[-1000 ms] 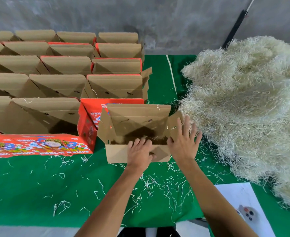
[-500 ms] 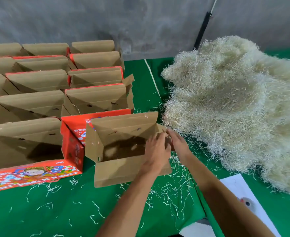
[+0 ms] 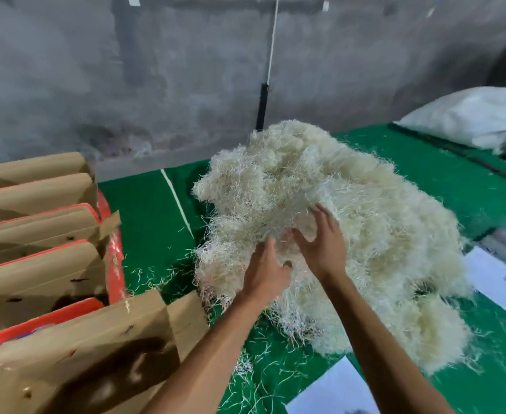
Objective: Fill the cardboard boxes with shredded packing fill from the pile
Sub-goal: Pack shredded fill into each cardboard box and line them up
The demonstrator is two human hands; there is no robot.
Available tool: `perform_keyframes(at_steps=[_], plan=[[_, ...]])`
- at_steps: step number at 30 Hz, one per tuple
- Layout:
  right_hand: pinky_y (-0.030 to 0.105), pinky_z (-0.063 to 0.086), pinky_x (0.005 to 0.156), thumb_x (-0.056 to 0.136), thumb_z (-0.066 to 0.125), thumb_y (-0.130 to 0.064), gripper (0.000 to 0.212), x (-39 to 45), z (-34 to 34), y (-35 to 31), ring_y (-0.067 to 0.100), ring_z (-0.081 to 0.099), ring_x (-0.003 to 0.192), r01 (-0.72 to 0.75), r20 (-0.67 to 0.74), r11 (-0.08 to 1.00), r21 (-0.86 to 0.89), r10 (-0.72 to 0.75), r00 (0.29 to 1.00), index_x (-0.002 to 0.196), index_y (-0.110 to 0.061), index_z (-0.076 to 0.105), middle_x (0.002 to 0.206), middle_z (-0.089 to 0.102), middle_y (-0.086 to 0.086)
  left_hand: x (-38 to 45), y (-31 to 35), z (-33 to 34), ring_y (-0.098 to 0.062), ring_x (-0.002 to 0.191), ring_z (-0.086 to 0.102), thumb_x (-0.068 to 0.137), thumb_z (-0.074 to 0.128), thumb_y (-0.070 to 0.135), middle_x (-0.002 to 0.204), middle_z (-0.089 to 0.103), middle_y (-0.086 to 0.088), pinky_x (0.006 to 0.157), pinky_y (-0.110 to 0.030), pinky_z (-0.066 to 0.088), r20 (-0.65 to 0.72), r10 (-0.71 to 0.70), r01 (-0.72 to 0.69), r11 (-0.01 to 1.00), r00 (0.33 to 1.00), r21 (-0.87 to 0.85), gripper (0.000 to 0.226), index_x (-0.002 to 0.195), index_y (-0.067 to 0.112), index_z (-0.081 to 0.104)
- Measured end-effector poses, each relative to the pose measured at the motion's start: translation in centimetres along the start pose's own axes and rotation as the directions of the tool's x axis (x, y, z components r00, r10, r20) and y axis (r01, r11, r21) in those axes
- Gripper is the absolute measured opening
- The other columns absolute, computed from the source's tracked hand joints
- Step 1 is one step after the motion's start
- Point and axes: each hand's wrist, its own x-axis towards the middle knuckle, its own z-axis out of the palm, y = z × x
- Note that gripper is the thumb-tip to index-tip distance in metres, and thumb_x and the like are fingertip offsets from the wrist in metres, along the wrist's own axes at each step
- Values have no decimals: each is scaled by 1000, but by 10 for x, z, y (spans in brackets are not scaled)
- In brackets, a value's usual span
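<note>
A big heap of pale shredded packing fill (image 3: 365, 222) lies on the green table (image 3: 150, 210). Both hands reach into its near left side. My right hand (image 3: 325, 243) has spread fingers pressing on the fill. Just below and to the left, my left hand (image 3: 265, 271) pushes its fingertips into the strands, so they are partly hidden. The nearest open cardboard box (image 3: 81, 354) stands at the lower left, with no fill seen inside. Behind it, several more open boxes (image 3: 36, 264) with red outsides stand in rows.
Loose shreds (image 3: 263, 369) litter the cloth in front of me. White paper sheets (image 3: 335, 389) lie at the near right edge. A white sack (image 3: 470, 115) rests at the far right. A black pole (image 3: 262, 106) leans on the grey wall behind the heap.
Both hands have left the nearest box's right flap and moved right and up into the heap. My view has swung right, so the boxes now sit at the left edge.
</note>
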Motion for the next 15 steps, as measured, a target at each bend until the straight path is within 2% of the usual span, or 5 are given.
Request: perform_keyframes(at_steps=[4,6,10,12,15], plan=[[48,24,121,88,66,-49,81,33,1,29,27,24,150,-55,-65,992,-113,48,997,155,-22,29,166,17,6,51,52,36,-20,124,52,93,59,32,145,44,3,92,-36,47,-18,-149,143,972,989,-186,58,145,29,33],[46,30,118,91,67,-44,82,44,8,43,29,34,144,-133,26,991,-22,133,991,156,-17,24,162,28,10,68,63,50,-19,112,58,96,51,26,138,52,3,87,-36,51,7,-187,184,960,982,-213,45,140,30,40],[49,45,101,85,68,-6,32,49,17,34,22,62,76,-50,-53,998,25,52,997,117,-6,67,88,74,9,59,52,51,-13,92,66,103,42,44,119,64,6,79,-39,59,26,-242,234,896,970,-377,31,131,32,45],[50,47,94,81,71,1,17,45,22,9,15,53,64,7,-127,997,80,3,992,97,-7,72,73,70,4,50,42,36,-19,99,68,99,40,61,124,64,1,79,-37,60,31,-313,276,783,949,-558,46,133,31,45],[43,43,101,83,75,-9,28,28,24,-54,18,62,89,117,-98,954,277,-93,991,111,-11,72,93,72,0,35,28,-10,-18,96,70,82,46,80,110,70,-5,78,-38,57,145,-288,281,517,947,-809,64,114,29,67]])
